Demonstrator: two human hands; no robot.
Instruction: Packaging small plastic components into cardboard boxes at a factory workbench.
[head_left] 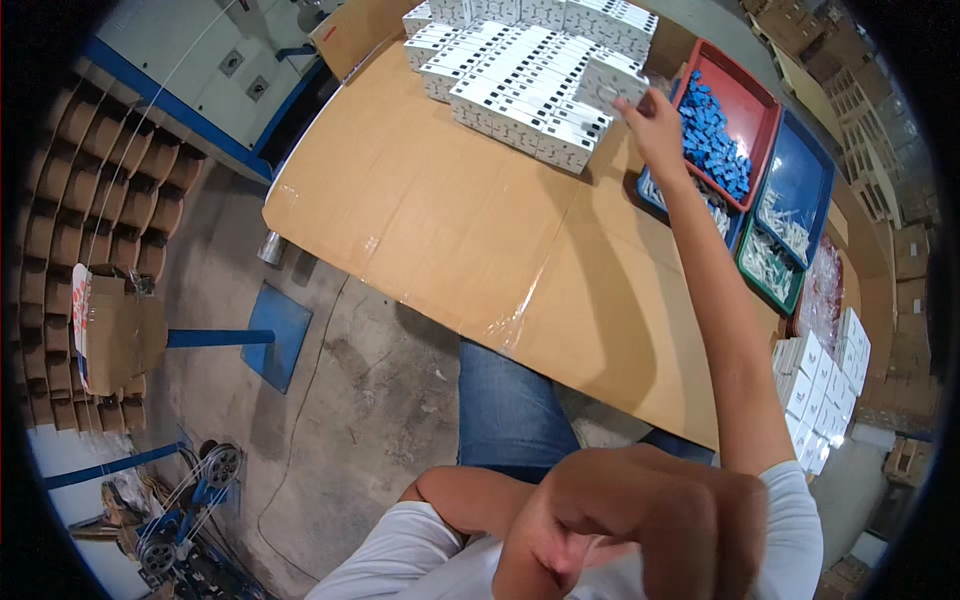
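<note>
Right hand (655, 125): arm stretched far forward, fingers pinched on a small white box (612, 82) atop the stacked rows.
Left hand (640, 520): curled loosely near the chest, holding nothing visible.

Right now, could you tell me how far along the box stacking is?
Done: many white boxes already stand stacked on the cardboard-covered table. In hand: the right hand sets one more at the stack's edge; the left hand stays close to the chest. Left: blue parts fill the red tray.
</note>
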